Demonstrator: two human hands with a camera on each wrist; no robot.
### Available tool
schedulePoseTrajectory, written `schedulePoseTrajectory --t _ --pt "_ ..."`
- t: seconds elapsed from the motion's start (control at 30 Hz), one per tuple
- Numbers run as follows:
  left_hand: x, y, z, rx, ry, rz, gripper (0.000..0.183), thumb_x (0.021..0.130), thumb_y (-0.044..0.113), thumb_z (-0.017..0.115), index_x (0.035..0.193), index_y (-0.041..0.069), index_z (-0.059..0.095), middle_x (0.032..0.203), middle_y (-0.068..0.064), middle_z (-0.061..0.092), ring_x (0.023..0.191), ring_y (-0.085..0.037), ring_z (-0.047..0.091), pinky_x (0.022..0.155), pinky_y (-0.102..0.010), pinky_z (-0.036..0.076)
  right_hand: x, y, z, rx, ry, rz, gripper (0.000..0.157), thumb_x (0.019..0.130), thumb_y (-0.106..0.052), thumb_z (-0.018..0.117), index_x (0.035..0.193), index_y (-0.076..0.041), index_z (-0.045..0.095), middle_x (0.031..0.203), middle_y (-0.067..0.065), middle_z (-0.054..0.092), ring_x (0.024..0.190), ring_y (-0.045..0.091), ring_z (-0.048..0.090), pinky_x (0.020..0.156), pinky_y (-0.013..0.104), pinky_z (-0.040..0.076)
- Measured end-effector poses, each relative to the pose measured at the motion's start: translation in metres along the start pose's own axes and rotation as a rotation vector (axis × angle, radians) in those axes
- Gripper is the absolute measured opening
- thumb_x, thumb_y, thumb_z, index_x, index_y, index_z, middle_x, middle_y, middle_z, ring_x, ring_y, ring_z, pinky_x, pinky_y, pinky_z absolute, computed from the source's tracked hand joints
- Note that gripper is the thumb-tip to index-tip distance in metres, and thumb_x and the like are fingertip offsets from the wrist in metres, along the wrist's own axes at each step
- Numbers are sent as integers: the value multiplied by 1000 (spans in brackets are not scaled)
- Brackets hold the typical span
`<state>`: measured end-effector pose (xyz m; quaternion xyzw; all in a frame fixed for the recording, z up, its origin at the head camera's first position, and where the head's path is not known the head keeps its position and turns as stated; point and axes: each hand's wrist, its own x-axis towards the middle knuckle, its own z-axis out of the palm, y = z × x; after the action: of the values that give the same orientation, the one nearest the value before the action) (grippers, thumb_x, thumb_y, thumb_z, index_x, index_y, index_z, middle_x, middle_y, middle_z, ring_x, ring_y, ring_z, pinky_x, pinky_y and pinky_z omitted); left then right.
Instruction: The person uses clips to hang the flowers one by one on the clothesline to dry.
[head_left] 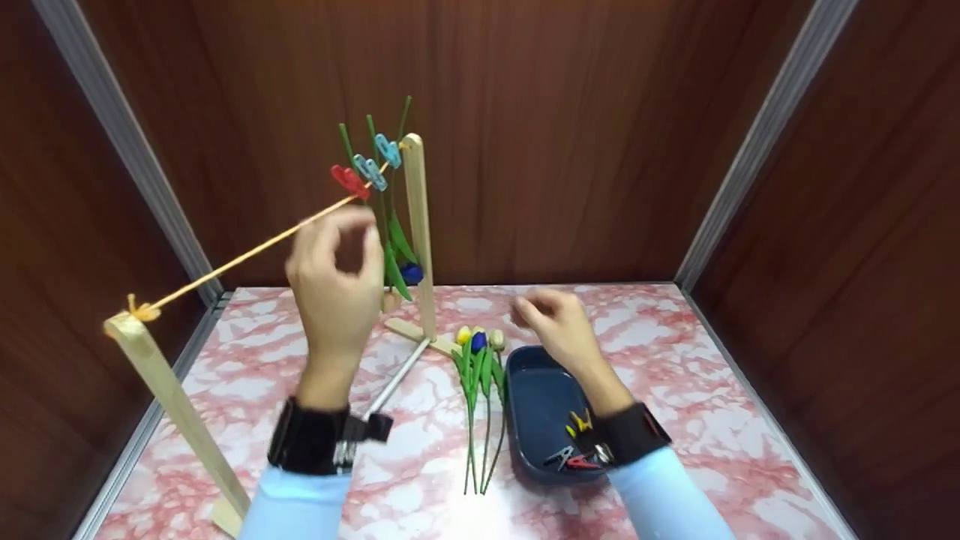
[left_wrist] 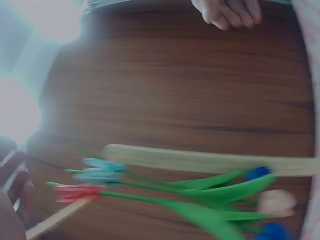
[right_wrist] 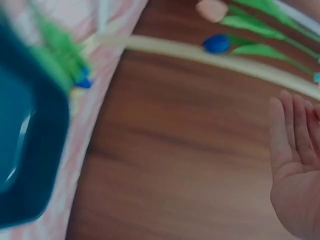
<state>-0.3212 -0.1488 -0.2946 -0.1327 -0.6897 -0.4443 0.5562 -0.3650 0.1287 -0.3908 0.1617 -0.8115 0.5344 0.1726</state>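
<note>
My left hand [head_left: 335, 270] is raised just below a stretched cord [head_left: 251, 256], fingers loosely bent and holding nothing. Close above its fingertips, a red clothespin [head_left: 350, 181] and two blue clothespins [head_left: 370, 172] grip the cord. Artificial tulips hang from them head down, stems sticking up past the pins; a blue tulip [head_left: 411, 272] and a pale pink tulip [left_wrist: 277, 203] show, along with green leaves [left_wrist: 225, 195]. Over the far end of a dark blue tray [head_left: 525, 420], my right hand [head_left: 559, 321] hovers without anything in it, its fingers relaxed in the right wrist view.
Yellow, grey and red clothespins [head_left: 581, 463] lie in the tray's near end. Left of it, several tulips [head_left: 480, 375] rest on the marbled table [head_left: 675, 375]. The cord runs between a far wooden post [head_left: 420, 225] and a near one [head_left: 180, 412]. Brown panels surround the table.
</note>
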Motion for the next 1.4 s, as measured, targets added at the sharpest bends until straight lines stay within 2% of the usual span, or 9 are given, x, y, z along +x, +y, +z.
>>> schedulePoseTrajectory --t 0.17,0.27,0.43,0.57,0.7,0.9,1.0,1.3,1.4 --pt "-52 -25 15 -43 -86 31 12 92 -2 80 103 2 82 100 -14 82 90 -29 71 87 -24 57 -29 34 -29 -111 -23 73 14 103 -11 73 99 -2 84 90 14 84 80 2 74 78 14 59" --pt "-82 -36 23 -43 -155 -17 14 91 -2 81 105 2 83 103 -14 83 90 -28 73 85 -22 60 -42 54 -39 -173 -40 94 13 103 -11 73 98 -5 83 87 11 83 79 6 73 76 15 57" --pt "-123 -49 38 -38 -309 -100 18 93 -2 79 110 2 83 110 -15 84 100 -31 75 94 -35 63 -58 85 -46 -347 -96 126 8 100 -8 75 98 -7 82 91 7 82 84 10 72 80 26 59" --pt "-151 -59 46 -13 -432 -167 23 95 3 79 118 3 81 120 -17 82 116 -38 75 110 -55 57 -68 99 -41 -574 -218 219 4 94 -5 77 96 -6 80 93 9 80 86 19 72 82 40 62" --pt "-175 -68 52 28 -549 -228 27 96 8 79 123 6 80 126 -17 80 122 -40 73 115 -61 54 -79 104 -33 -783 -336 324 9 87 -4 83 90 -4 74 89 13 76 83 26 71 78 48 62" --pt "-202 -80 55 70 -644 -276 27 97 9 80 124 7 80 125 -12 82 119 -33 76 108 -50 60 -98 114 -23 -902 -371 339 15 81 0 84 86 0 71 91 21 77 79 30 73 74 52 64" --pt "-210 -83 55 76 -665 -293 26 97 11 79 123 8 80 125 -12 82 121 -32 76 110 -49 59 -103 119 -21 -923 -370 339 13 86 -1 83 84 -1 70 89 19 77 77 27 71 72 51 64" --pt "-225 -89 46 96 -664 -332 24 97 10 79 121 12 81 124 -8 82 118 -31 75 105 -49 59 -108 125 -13 -888 -387 352 16 101 -6 72 85 -3 69 87 17 74 76 27 70 70 51 61" --pt "-231 -90 42 95 -681 -361 25 97 8 79 122 10 80 123 -8 82 113 -31 75 98 -46 62 -109 124 -13 -879 -387 340 15 96 -5 77 85 -4 67 88 17 73 78 29 70 72 52 61"
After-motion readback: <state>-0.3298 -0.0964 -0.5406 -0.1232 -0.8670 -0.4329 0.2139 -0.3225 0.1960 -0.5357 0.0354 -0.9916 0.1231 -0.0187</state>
